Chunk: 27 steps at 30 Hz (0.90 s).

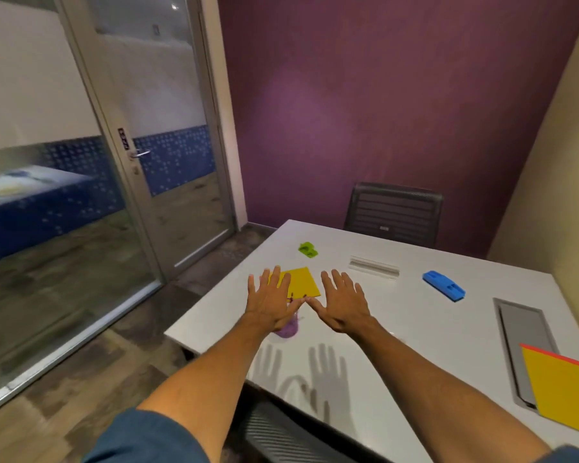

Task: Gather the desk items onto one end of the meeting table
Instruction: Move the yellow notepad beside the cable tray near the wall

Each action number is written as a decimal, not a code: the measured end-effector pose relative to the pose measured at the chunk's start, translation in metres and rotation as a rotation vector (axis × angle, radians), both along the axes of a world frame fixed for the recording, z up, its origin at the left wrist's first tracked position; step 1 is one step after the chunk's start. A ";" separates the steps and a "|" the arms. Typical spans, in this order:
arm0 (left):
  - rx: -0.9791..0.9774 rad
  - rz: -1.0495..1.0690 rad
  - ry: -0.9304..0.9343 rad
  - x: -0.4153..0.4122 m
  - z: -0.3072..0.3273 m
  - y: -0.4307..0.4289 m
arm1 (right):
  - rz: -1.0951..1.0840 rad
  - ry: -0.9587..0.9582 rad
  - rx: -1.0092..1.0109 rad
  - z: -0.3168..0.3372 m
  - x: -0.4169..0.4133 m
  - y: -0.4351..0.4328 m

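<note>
Both my hands hover flat above the white meeting table, fingers spread, holding nothing. My left hand partly covers a yellow pad and a purple object below it. My right hand is just right of the pad. A green item lies farther back. A clear plastic holder and a blue stapler-like item lie to the right. A yellow folder with a red edge rests at the near right.
A grey cable hatch is set into the table on the right. A dark chair stands at the far end, another chair below me. A glass door and purple wall enclose the room.
</note>
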<state>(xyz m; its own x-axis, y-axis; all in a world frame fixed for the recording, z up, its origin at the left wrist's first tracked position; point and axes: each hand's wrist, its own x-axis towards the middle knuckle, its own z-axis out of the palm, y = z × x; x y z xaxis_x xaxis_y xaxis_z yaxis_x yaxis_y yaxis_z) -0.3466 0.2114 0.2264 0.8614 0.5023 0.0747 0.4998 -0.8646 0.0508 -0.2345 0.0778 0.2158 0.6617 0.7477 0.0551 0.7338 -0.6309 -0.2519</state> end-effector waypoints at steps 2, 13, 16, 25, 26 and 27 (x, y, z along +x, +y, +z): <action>0.008 0.025 0.013 -0.029 0.005 0.020 | 0.027 -0.009 0.007 0.006 -0.023 0.022; -0.010 0.136 0.029 -0.093 0.006 0.103 | 0.099 -0.063 -0.021 0.007 -0.074 0.116; -0.024 0.142 0.047 -0.088 -0.002 0.126 | 0.089 -0.060 -0.037 -0.001 -0.067 0.141; -0.087 0.089 0.129 -0.019 -0.050 0.203 | 0.027 0.015 -0.069 -0.043 -0.007 0.215; -0.095 0.075 0.138 -0.007 -0.056 0.212 | 0.019 0.018 -0.074 -0.050 0.005 0.222; -0.106 0.061 0.142 0.005 -0.063 0.221 | 0.009 0.021 -0.086 -0.056 0.018 0.229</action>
<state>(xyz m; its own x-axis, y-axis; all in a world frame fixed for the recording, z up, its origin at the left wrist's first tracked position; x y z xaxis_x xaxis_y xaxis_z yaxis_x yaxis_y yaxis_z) -0.3415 0.4325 0.1637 0.8275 0.5522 -0.1017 0.5594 -0.8263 0.0651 -0.2161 0.3068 0.1596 0.6550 0.7552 -0.0238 0.7349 -0.6441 -0.2122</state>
